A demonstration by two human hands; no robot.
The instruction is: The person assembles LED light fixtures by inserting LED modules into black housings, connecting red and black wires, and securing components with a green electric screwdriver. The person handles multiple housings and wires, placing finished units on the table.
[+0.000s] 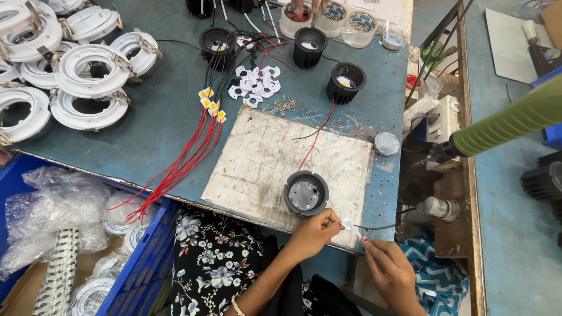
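Note:
My left hand (316, 231) and my right hand (389, 266) meet at the table's near edge. Both pinch a small white chip (348, 223) between their fingertips. A thin black wire (380, 227) trails from it to the right. Just above my left hand a black round lamp housing (305, 193) sits open side up on a worn white mat (263, 158). A red wire (316, 137) runs up from the housing across the mat.
More black housings (345, 82) stand at the back. White lamp rings (88, 76) are piled on the left. Red wires with yellow chips (202, 134), white clips (254, 85), screws (285, 105) and tape rolls (328, 17) lie about. A green-handled tool (509, 123) reaches in from the right.

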